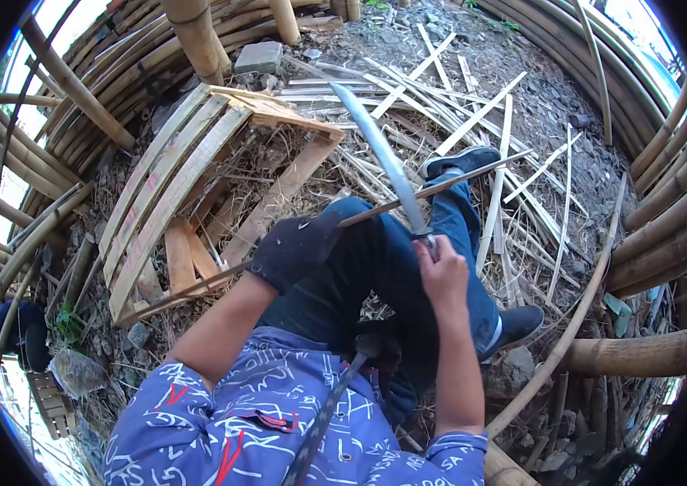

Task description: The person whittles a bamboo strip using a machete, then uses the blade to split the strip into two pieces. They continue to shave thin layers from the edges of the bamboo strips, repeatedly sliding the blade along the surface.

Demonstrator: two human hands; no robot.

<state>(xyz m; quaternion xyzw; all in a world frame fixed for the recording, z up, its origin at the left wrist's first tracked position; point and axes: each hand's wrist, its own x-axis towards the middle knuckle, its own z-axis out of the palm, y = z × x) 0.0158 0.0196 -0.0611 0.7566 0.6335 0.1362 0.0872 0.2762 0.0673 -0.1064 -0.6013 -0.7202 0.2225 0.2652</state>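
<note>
Across the person's lap, right of the crate (pixel 185 180), a wooden strip (pixel 376 211) is gripped by the left hand (pixel 297 249); the knife (pixel 396 174) is clasped by its handle in the right hand (pixel 443 271). Strokes are best kept shallow and directed away from the left hand. The strip's long axis is slanted from the crate's near corner forward and rightward.

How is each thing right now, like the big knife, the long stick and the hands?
Big knife: blade bare, pointing forward
Long stick: held aslant
Left hand: gloved, closed around the stick
Right hand: bare, gripping the knife
Slatted crate: resting on the ground
Loose strips: scattered
</note>
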